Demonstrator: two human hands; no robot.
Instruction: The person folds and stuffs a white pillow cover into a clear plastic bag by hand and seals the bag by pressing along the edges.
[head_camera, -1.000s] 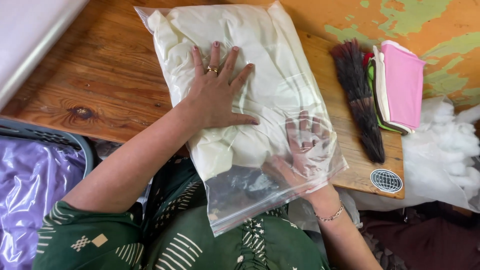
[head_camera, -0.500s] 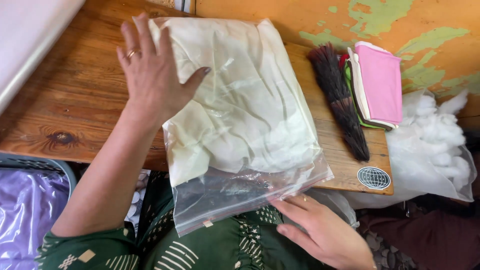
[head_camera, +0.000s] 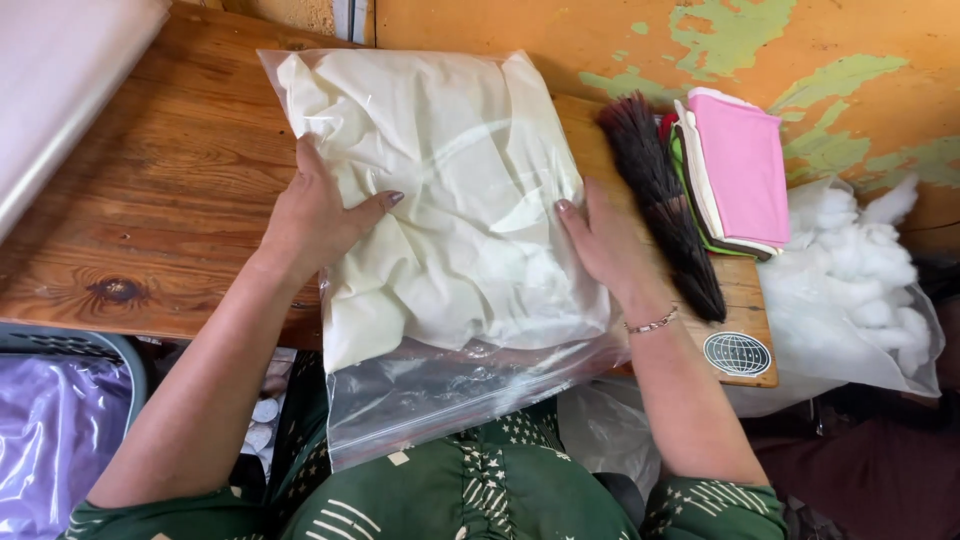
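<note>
Left hand (head_camera: 320, 215) pressed flat against the left edge of a clear plastic bag (head_camera: 440, 250), fingers spread, thumb lying on top. Right hand (head_camera: 605, 240) likewise open against the bag's right edge, a bracelet (head_camera: 652, 323) at the wrist. Squeezed between both hands, the bag stuffed with cream cloth (head_camera: 440, 200), resting on the wooden surface (head_camera: 160, 200), its empty open end hanging over the near edge onto a green patterned lap. Just right of the right hand, a dark bristle brush (head_camera: 665, 195), then a stack of folded cloths, pink on top (head_camera: 740, 170). Farther right, a bag of white stuffing (head_camera: 850, 280). Lower left, a basket holding purple plastic (head_camera: 50, 440)
</note>
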